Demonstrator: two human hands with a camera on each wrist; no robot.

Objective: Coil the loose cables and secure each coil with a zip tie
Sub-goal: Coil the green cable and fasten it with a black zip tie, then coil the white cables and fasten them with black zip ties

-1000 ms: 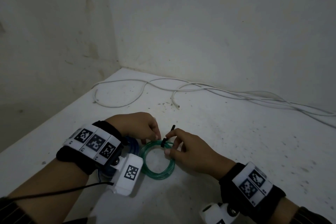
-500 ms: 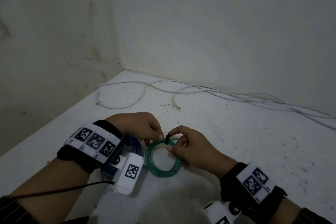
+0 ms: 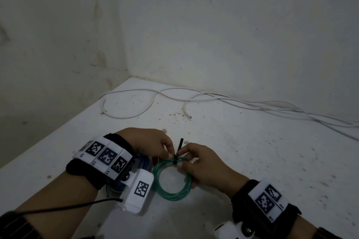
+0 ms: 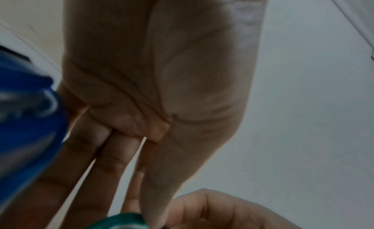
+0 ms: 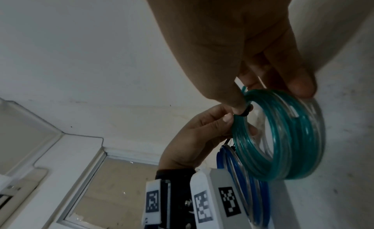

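Cinching a zip tie (image 3: pixel 176 158) round the green coil (image 3: pixel 171 193), held just above the counter (image 3: pixel 252 151) between both hands. Left hand (image 3: pixel 149 141) fingers pinching coil beside the tie; right hand (image 3: pixel 206 165) fingers pinching at the tie head, tail sticking up. Next, probably: pulling tail snug without letting loops spring. Translucent green tubing, several neat turns; blue coil (image 5: pixel 238 176) alongside, white cables (image 3: pixel 233 101) still loose.

Speckled white table (image 3: pixel 242 161), loose white cables (image 3: pixel 252 103)

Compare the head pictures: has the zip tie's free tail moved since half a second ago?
Yes. The zip tie's tail now sticks up toward the white cable; before, it was tucked between the fingers.
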